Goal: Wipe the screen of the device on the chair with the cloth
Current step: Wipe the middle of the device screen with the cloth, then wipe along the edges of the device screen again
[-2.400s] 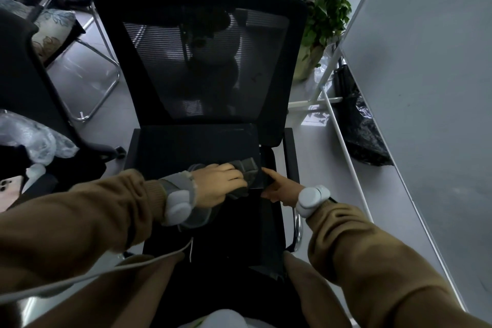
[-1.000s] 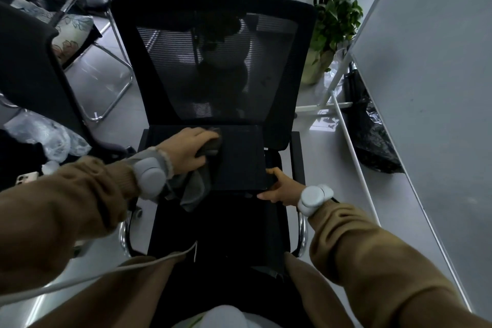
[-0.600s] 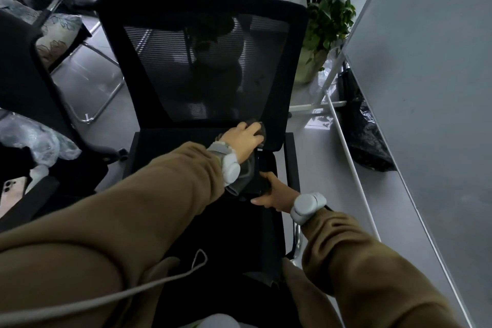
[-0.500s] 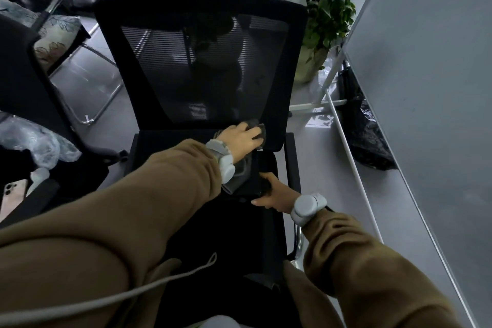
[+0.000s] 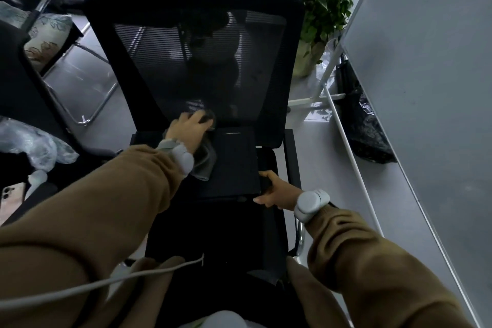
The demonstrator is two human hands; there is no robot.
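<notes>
while the left hand (image 5: 187,128) grips the grey cloth (image 5: 203,165) at the far left corner of the device (image 5: 234,162) lying flat on the chair (image 5: 269,224) seat, keep the right hand (image 5: 274,192) holding the near right corner and wipe in overlapping, lightly pressed strokes.

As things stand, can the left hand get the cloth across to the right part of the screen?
Probably yes. The left hand grips the cloth on the device, whose right part lies bare; the right hand holds only the near right corner.
</notes>
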